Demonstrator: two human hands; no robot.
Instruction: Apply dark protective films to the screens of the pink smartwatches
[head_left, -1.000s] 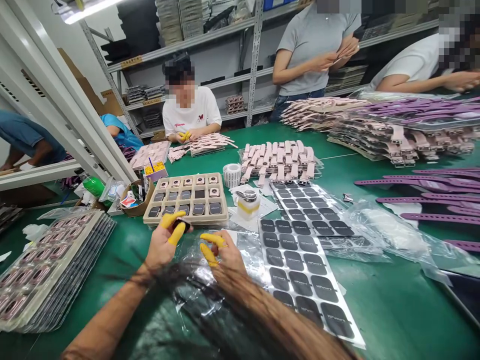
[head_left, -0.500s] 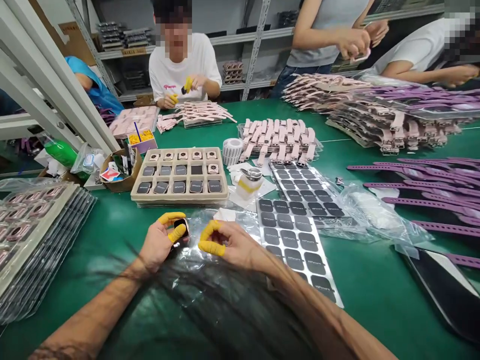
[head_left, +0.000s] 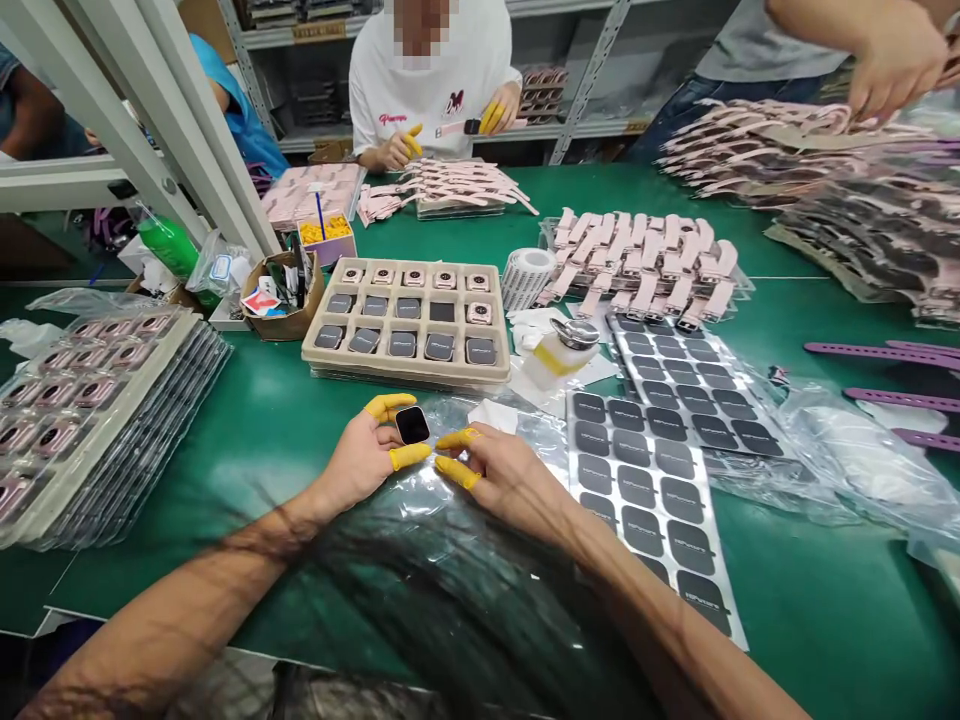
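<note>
My left hand [head_left: 369, 450], with yellow finger covers, grips a small square watch body [head_left: 412, 425] whose black face is turned up. Just right of it is my right hand [head_left: 487, 465], its covered thumb and forefinger apart and nothing visible between them. Beyond both hands lies a beige tray [head_left: 409, 371] with watch bodies in its compartments, many bearing dark square films; one compartment shows only a dark square. Clear plastic [head_left: 442, 500] is spread under my hands. To the right lies a sheet of dark square stickers [head_left: 632, 446].
Stacked watch trays [head_left: 97, 390] stand at left. Behind the stickers are a glass jar [head_left: 562, 352], a label roll [head_left: 529, 278] and pink straps [head_left: 649, 262]. A cardboard box [head_left: 281, 318] sits beside the tray. A person in a white shirt [head_left: 431, 85] works opposite with a strap.
The view has shifted, so the table items sit further left or right. The watch face now lies more open to view, and my right hand is closer to it. The person opposite holds out a strap.
</note>
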